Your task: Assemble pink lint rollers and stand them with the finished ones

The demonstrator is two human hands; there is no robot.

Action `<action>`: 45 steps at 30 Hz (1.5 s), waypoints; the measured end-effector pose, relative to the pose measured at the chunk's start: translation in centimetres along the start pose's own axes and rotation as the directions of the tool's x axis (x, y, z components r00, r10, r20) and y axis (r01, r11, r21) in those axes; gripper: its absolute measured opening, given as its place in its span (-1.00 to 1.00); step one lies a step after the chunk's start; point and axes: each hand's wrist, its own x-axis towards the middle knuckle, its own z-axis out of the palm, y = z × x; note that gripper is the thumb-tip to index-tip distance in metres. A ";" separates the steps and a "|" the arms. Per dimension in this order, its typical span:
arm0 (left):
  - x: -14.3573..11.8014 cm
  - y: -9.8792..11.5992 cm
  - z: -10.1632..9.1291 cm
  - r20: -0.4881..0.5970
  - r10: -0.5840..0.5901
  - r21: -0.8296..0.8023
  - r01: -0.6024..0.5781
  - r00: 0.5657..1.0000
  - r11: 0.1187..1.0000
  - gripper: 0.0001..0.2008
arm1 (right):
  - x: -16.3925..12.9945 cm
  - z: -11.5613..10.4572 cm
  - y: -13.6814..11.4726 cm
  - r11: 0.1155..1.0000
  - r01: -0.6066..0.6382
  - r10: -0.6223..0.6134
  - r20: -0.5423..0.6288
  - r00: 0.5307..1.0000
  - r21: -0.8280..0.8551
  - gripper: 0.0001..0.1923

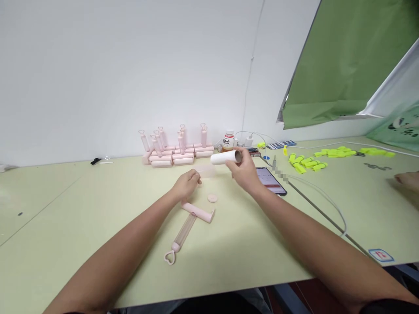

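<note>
My right hand (245, 173) holds a white paper roll (225, 158) with a cardboard core, raised a little above the table. My left hand (187, 184) pinches a thin translucent sheet (207, 171) that runs from the roll toward it. Below my left hand a pink lint-roller handle (190, 221) with a heart-shaped end lies on the pale green table (98, 209). A small round pink cap (212, 198) lies beside it.
Several assembled pink rollers (178, 150) are stacked by the back wall. A phone (272, 180), a white bottle (228, 140), cables and a scatter of yellow-green pieces (310, 162) lie at the right. Another person's hand (407, 179) rests at the far right edge.
</note>
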 end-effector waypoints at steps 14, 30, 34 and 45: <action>1.2 0.6 1.4 0.258 0.061 0.569 -0.203 0.964 0.797 -0.76 | 6.6 1.8 4.1 0.861 0.025 0.031 0.102 0.994 -0.509 -0.52; 1.7 1.9 2.8 0.391 0.107 0.553 -0.326 0.914 0.767 -0.76 | 5.8 1.4 4.1 0.845 0.071 0.007 0.145 0.989 -0.529 -0.54; 2.6 1.8 3.6 0.346 0.110 0.582 -0.305 0.932 0.754 -0.77 | 5.4 1.5 4.2 0.856 0.064 0.006 0.135 0.991 -0.513 -0.47; -3.3 3.6 -2.6 0.372 -0.029 0.634 -0.231 0.928 0.738 -0.71 | 1.2 0.6 2.0 0.940 0.106 -0.139 -0.078 0.987 -0.326 -0.55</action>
